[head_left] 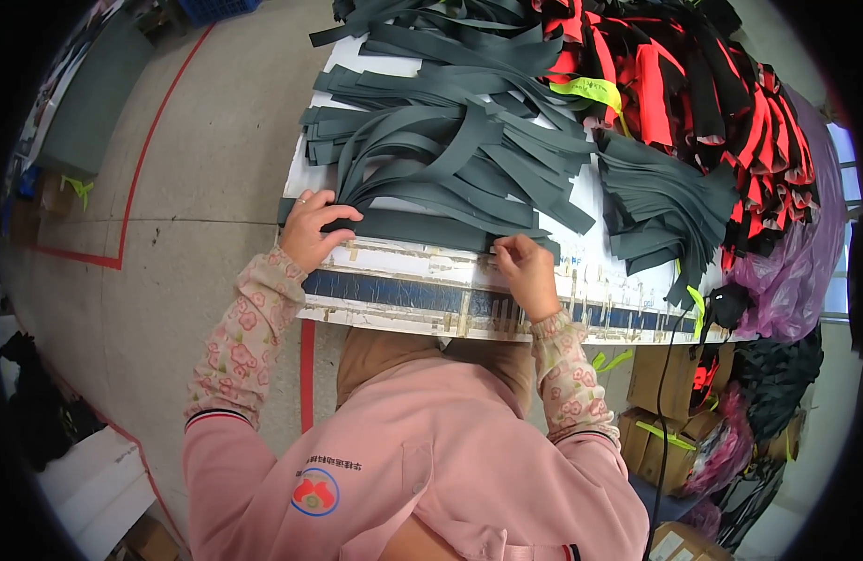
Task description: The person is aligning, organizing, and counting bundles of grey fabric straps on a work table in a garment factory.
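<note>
A dark green-grey webbing strap (pixel 414 227) lies flat along the near edge of the white table. Around its left end curl the fingers of my left hand (pixel 312 232), with the thumb a little apart from the forefinger. My right hand (pixel 527 269) is closed in a pinch at the strap's near edge, close to its right end; the fingertips partly hide the spot. Just beyond both hands spreads a loose pile of the same straps (pixel 431 159), some bent into loops.
Another strap bundle (pixel 660 201) lies to the right. Red-and-black fabric pieces (pixel 656 84) are heaped at the far right beside purple plastic (pixel 791 271). Cardboard boxes (pixel 670 379) stand below the table's right end. Worn tape covers the table's front edge (pixel 431 290).
</note>
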Action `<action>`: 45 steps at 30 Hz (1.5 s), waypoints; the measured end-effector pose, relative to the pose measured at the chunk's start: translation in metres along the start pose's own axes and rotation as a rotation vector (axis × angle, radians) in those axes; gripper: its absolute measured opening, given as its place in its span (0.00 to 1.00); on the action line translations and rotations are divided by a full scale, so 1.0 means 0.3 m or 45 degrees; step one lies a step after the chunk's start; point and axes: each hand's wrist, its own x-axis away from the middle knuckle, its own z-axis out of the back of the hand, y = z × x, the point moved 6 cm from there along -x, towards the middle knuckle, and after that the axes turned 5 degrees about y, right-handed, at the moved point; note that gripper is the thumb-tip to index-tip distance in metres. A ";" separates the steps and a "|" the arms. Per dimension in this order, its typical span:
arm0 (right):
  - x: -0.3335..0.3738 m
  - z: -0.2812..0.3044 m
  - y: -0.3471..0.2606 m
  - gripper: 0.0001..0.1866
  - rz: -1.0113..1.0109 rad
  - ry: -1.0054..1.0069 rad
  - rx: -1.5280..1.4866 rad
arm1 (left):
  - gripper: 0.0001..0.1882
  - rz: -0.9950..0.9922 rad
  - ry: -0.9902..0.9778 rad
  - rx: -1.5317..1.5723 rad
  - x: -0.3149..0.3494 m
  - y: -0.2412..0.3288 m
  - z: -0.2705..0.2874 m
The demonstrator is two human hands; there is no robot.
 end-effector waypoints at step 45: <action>-0.034 -0.550 -0.346 0.06 0.252 -0.284 -0.145 | 0.12 -0.030 0.109 0.036 0.009 -0.023 -0.008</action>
